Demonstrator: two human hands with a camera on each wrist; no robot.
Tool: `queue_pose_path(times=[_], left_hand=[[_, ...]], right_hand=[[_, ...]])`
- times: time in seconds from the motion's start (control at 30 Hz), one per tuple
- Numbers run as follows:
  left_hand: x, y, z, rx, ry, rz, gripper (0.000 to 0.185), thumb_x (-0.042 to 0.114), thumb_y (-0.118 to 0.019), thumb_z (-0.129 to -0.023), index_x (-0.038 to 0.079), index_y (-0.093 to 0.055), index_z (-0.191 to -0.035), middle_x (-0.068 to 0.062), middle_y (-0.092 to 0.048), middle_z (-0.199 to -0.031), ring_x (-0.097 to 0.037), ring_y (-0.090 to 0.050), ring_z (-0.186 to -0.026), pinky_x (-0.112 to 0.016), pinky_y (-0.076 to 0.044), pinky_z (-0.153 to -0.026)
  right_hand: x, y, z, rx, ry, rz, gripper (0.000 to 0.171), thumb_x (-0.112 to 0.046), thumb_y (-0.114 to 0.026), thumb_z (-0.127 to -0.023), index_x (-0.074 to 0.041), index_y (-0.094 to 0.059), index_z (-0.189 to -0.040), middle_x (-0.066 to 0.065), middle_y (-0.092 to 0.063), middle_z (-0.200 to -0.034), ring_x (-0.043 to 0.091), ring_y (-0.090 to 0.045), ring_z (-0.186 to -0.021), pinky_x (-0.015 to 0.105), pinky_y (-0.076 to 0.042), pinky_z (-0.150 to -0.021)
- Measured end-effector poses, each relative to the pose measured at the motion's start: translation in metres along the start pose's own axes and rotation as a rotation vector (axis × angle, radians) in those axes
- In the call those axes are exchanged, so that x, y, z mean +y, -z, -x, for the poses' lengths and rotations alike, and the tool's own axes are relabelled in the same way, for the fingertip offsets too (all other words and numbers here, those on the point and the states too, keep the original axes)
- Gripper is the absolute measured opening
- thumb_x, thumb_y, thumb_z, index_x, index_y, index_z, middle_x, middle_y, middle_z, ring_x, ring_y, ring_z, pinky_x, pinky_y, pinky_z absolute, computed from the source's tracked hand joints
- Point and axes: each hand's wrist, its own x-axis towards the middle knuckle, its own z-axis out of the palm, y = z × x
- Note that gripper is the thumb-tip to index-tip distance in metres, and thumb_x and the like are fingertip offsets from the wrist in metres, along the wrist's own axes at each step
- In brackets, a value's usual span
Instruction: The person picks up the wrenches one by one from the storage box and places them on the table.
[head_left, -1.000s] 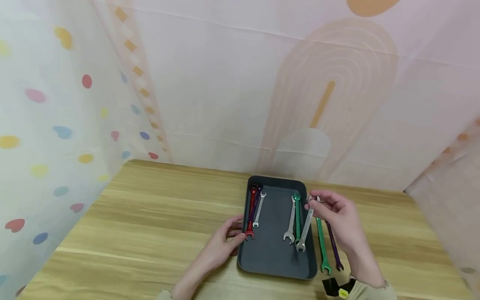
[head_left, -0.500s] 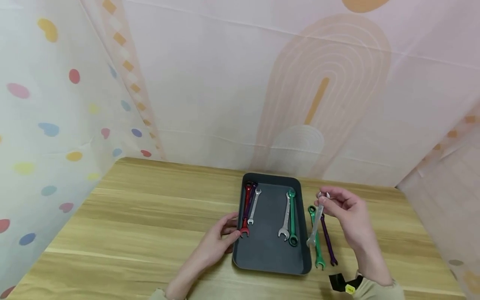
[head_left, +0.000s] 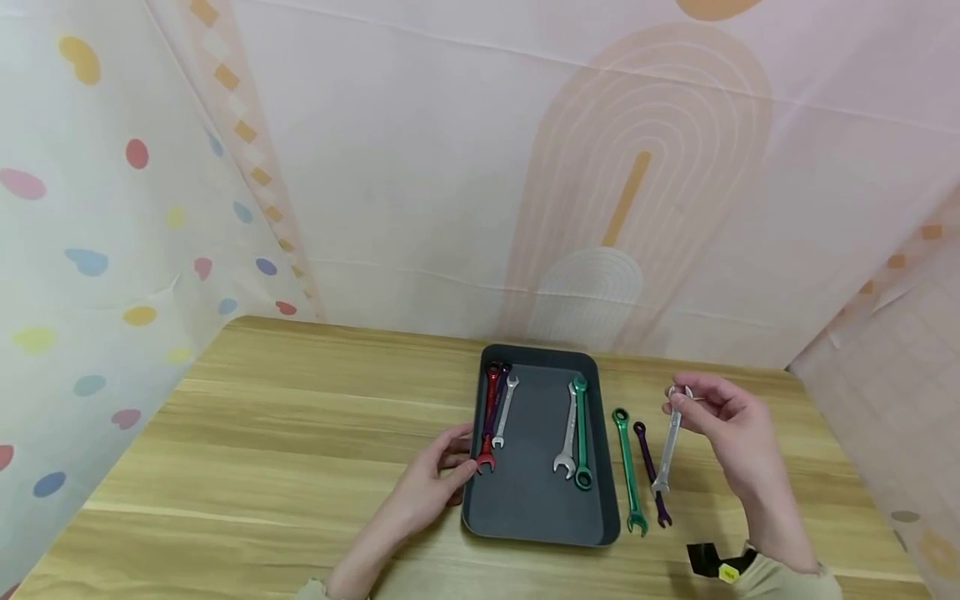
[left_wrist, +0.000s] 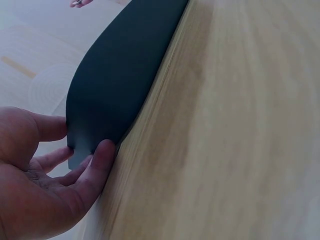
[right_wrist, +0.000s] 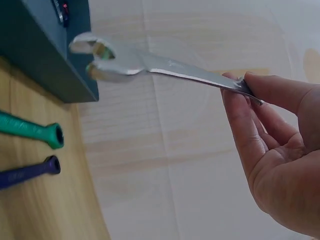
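The right hand [head_left: 731, 421] pinches the upper end of a silver open-end wrench [head_left: 669, 442] between thumb and fingertips, the tool hanging down and slightly leftward from the pinch with its lower jaw end in the air above the wooden table [head_left: 262, 433]. In the right wrist view the fingers [right_wrist: 240, 115] close on the shaft end while the open jaw of the wrench [right_wrist: 107, 57] points away from the palm. A second ago this wrench hung over the right edge of the dark tray [head_left: 525, 525]; half a second ago it was just outside that edge, over the green wrench; now it has travelled further right and hangs beyond the purple wrench [head_left: 649, 471], which lies on the table just left of and below the held tool. The green wrench [head_left: 627, 471] lies one place further left of the grip, between the purple one and the tray. Inside the tray, well left of the grip, a silver wrench [head_left: 567, 437] and a green ratchet wrench [head_left: 581, 433] lie side by side, and at the tray's far left lie a red wrench [head_left: 487, 421], a dark purple one and a small silver wrench [head_left: 505, 408]. The left hand [head_left: 435, 475] rests at the tray's left rim as before, thumb and fingers lightly curled round the tray's edge [left_wrist: 75, 145].
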Motion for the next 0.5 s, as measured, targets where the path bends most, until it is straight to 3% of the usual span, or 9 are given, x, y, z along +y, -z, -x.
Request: queue_pose_path(times=[0.23,0.43,0.5], left_hand=[[0.000,0.000,0.000,0.013,0.005,-0.005,0.050,0.006,-0.063,-0.103,0.006,-0.051,-0.152,-0.021,-0.064,-0.139,-0.031,-0.066,-0.121,-0.035,-0.059,-0.071],[-0.001,0.000,-0.001,0.014,0.015,-0.006,0.050,0.007,-0.063,-0.104,0.007,-0.051,-0.153,-0.020,-0.064,-0.140,-0.030,-0.066,-0.121,-0.036,-0.058,-0.071],[0.000,0.000,-0.001,0.010,0.016,-0.004,0.051,0.006,-0.063,-0.104,0.007,-0.051,-0.153,-0.020,-0.064,-0.140,-0.030,-0.066,-0.120,-0.036,-0.058,-0.070]], right_hand=[[0.008,0.009,0.004,-0.018,-0.041,0.183,0.029,-0.002,-0.069,-0.100,-0.030,-0.074,-0.107,-0.021,-0.077,-0.092,-0.001,-0.075,-0.082,0.017,-0.061,-0.074],[0.013,0.020,0.004,0.005,-0.048,0.304,0.018,-0.005,-0.068,-0.101,-0.015,-0.073,-0.115,-0.028,-0.074,-0.093,-0.003,-0.074,-0.082,0.016,-0.061,-0.075],[0.014,0.023,0.003,0.012,-0.055,0.323,0.018,-0.006,-0.068,-0.101,-0.014,-0.073,-0.116,-0.028,-0.073,-0.092,-0.004,-0.073,-0.082,0.016,-0.060,-0.074]])
